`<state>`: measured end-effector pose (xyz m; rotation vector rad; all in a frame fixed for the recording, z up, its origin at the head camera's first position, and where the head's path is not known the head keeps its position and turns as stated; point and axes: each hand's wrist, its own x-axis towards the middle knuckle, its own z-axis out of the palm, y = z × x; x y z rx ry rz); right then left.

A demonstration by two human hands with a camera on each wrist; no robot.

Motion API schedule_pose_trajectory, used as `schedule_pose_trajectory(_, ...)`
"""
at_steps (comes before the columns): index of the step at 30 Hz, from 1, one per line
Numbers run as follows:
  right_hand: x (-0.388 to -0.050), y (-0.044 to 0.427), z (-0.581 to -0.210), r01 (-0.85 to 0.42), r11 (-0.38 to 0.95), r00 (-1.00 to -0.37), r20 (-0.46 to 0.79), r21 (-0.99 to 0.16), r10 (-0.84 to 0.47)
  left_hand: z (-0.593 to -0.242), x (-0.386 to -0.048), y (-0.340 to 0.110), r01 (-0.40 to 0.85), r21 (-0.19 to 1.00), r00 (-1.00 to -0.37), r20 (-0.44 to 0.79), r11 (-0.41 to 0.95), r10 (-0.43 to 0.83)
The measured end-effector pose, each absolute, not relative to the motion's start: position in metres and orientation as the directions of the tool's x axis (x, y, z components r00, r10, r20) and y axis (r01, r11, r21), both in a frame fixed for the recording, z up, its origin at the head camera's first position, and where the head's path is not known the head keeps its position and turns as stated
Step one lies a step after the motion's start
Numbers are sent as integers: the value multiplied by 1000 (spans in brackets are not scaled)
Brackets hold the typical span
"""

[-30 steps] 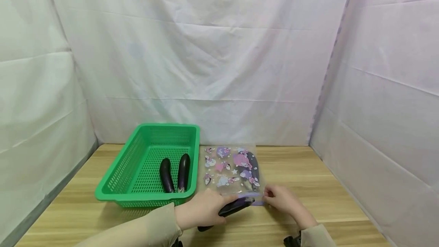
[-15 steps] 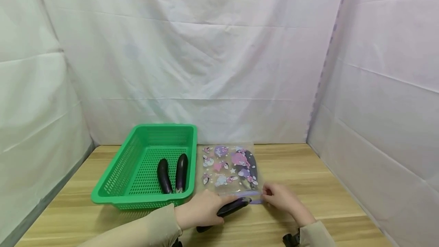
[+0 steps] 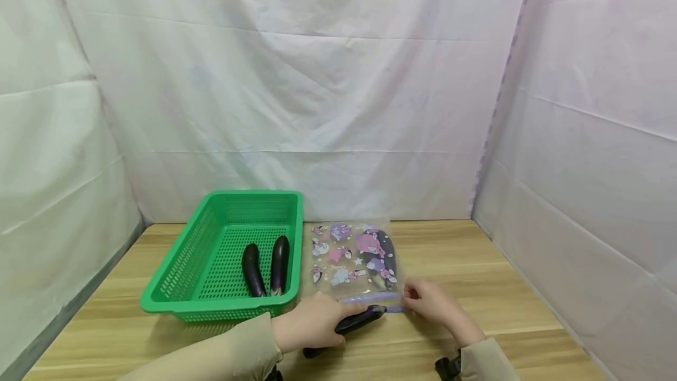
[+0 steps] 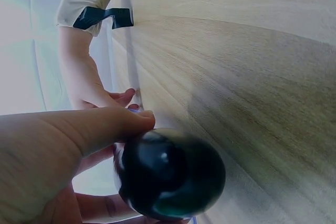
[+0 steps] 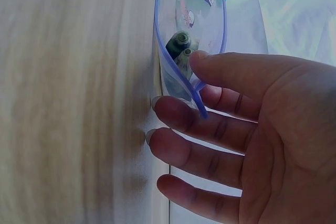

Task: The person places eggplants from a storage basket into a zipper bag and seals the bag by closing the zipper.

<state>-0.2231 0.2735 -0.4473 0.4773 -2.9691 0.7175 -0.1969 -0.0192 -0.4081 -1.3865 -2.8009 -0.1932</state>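
Observation:
A dark eggplant [image 3: 355,322] lies in the grip of my left hand [image 3: 309,323], its stem end over the purple-edged mouth of a clear printed bag [image 3: 338,284]. In the left wrist view the thumb and fingers of my left hand [image 4: 52,153] curl round the eggplant's rounded end [image 4: 170,177]. My right hand [image 3: 436,306] pinches the right corner of that mouth. The right wrist view shows the bag's purple edge [image 5: 173,65] parted, my right hand [image 5: 283,116] at its corner and two eggplant stem ends [image 5: 179,43] inside.
To the left stands a green basket [image 3: 174,306] with two eggplants [image 3: 254,270] in it, close beside the bag. The wooden table [image 3: 508,322] is bounded by white cloth at the back and sides.
The head view has shifted slightly. More of the bag's purple edge shows beside my left hand; both hands keep their hold with hardly any movement.

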Motion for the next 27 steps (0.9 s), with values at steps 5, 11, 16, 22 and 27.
schedule_pose_trajectory(5,-222,273,-446,-329,843,-944,127,-425,-304,-411,-200,-20,792,107,-608,61,601,791)
schedule_pose_trajectory(11,-224,274,-447,-365,836,-931,139,-410,-338,-412,-207,-20,788,105,-614,67,607,786)
schedule_pose_trajectory(16,-225,275,-447,-370,829,-928,138,-418,-345,-412,-210,-19,803,93,-596,80,589,799)
schedule_pose_trajectory(22,-226,275,-446,-372,825,-927,131,-426,-351,-412,-209,-19,798,90,-602,93,596,793)
schedule_pose_trajectory(27,-226,274,-447,-367,820,-929,127,-439,-348,-413,-208,-20,796,96,-605,105,597,789)
